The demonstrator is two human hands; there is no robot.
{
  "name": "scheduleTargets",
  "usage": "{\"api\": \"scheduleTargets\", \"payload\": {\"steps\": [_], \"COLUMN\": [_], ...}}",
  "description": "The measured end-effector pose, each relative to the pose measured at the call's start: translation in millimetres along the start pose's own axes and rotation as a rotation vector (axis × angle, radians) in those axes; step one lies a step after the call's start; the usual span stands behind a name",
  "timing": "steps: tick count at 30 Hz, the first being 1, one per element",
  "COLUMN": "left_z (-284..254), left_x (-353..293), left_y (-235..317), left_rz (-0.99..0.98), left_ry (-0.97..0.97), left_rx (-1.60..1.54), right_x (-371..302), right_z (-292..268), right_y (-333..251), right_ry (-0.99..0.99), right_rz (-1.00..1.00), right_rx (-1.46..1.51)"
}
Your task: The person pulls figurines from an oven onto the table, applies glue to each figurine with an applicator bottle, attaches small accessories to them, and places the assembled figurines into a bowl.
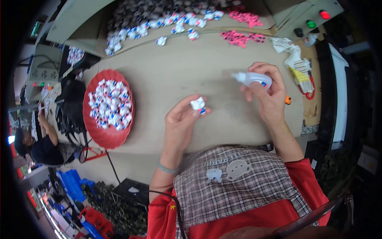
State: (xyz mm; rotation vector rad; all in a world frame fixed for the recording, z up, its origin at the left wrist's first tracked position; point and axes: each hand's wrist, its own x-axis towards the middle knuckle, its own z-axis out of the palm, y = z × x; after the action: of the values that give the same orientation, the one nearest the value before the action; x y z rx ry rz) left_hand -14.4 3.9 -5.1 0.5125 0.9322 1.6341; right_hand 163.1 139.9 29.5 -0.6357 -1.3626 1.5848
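At the far left of the room, a co-worker (45, 147) in dark clothes and a dark cap is at another bench. Next comes the pale beige work table (159, 71). On its left part stands 1 red scalloped bowl (109, 141), which is filled with many small white, blue and red pieces (111, 105). Along the far side of the table lies a long row of white and blue pieces (175, 20), and to the right of this row there are 2 groups of pink pieces (243, 38). Farther right, on the frame, 1 green light (310, 24) and 1 red light (324, 14) are shining, and below them lies a white and yellow glove (297, 63).

The left forearm, with a greyish band (168, 169) near the wrist, comes from the lower edge, and the left hand (181, 117) is in front of the person. The right forearm bends inward, and the right hand (272, 89) is higher, to the right.

The thumb and fingertips of the left hand are pinched together on 1 small white and blue piece (197, 103). The right fingers are curled around a whitish squeeze bottle (256, 79); its nozzle (239, 76) points to the left, well apart from the piece.
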Motion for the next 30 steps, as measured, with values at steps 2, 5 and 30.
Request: {"api": "scheduleTargets", "payload": {"steps": [2, 5, 30], "left_z": [-3, -4, -6], "left_x": [-3, -4, 2], "left_y": [-1, -3, -9], "left_rz": [-0.032, -0.029, -0.032], "left_ry": [0.072, 0.059, 0.032], "left_rx": [0.015, 0.030, 0.020], "right_x": [9, 19, 110], "right_z": [-12, -32, -63], "right_y": [0, 3, 33], "right_ry": [0.029, 0.034, -0.200], "right_rz": [-0.001, 0.160, -0.092], "right_rx": [0.020, -0.006, -1.326]}}
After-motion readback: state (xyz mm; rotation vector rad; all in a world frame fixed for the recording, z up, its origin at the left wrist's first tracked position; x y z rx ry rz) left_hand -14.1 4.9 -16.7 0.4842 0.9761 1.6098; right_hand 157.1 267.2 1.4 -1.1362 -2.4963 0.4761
